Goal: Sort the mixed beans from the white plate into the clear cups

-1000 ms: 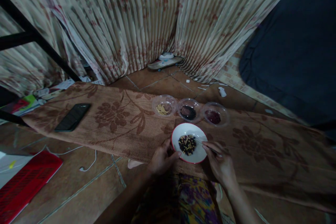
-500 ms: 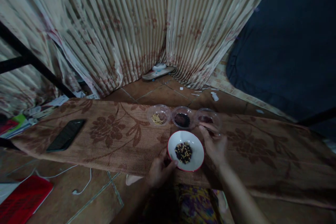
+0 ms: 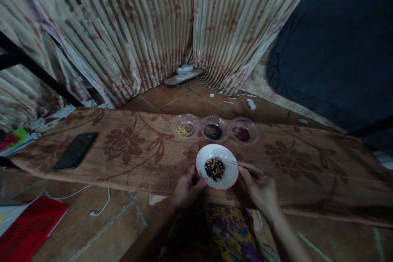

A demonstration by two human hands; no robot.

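Observation:
My left hand [image 3: 188, 188] grips the left rim of a white bowl [image 3: 229, 178] with a red edge, its thumb over the rim. Mixed black and yellow beans [image 3: 214, 169] lie in the middle of the bowl. Closed around slim metal tweezers [image 3: 231, 161], my right hand [image 3: 260, 186] is at the bowl's right side, and the tips reach over the inside near the beans. Behind the bowl stand three clear plastic cups in a row: yellow beans [image 3: 183, 131] at left, black beans [image 3: 214, 132] in the middle, dark red beans [image 3: 241, 134] at right.
A patterned brown cloth [image 3: 129, 172] covers the long narrow table. A dark phone [image 3: 75, 151] lies on its left part. Beyond are striped curtains [image 3: 153, 28], a skateboard [image 3: 184, 77] and white scraps [image 3: 251, 104] on the tiled floor. A red bag [image 3: 33, 229] lies at lower left.
My right hand has drawn back from the right cup to the bowl, bringing the tweezers over it. My left hand keeps its hold on the bowl. The view has shifted slightly.

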